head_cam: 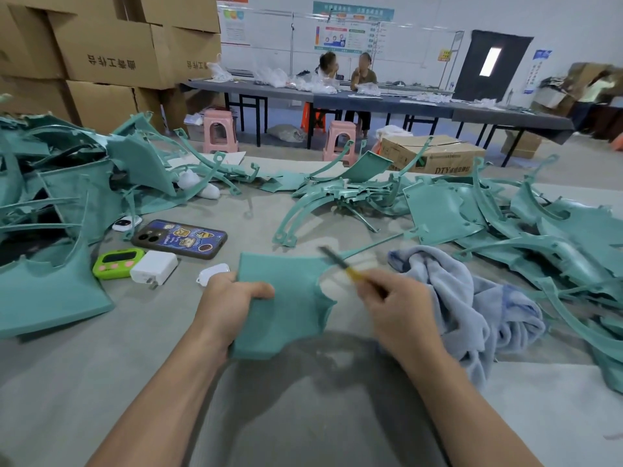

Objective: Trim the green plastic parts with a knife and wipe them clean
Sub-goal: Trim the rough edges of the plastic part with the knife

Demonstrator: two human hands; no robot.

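Note:
My left hand [232, 298] grips the left edge of a flat green plastic part [290, 305] held above the grey table [135, 365], thumb on top. My right hand [401, 305] holds a small yellow-handled knife [344, 264], blurred by motion, with its blade pointing up-left near the part's upper right edge. A crumpled blue-grey cloth [472, 298] lies on the table just right of my right hand.
Heaps of green plastic parts lie at the left [60, 197] and right [556, 237]. A phone [180, 239], a green timer [116, 262] and a white charger [153, 267] sit left of my hands. Cardboard boxes, pink stools and two seated people are behind.

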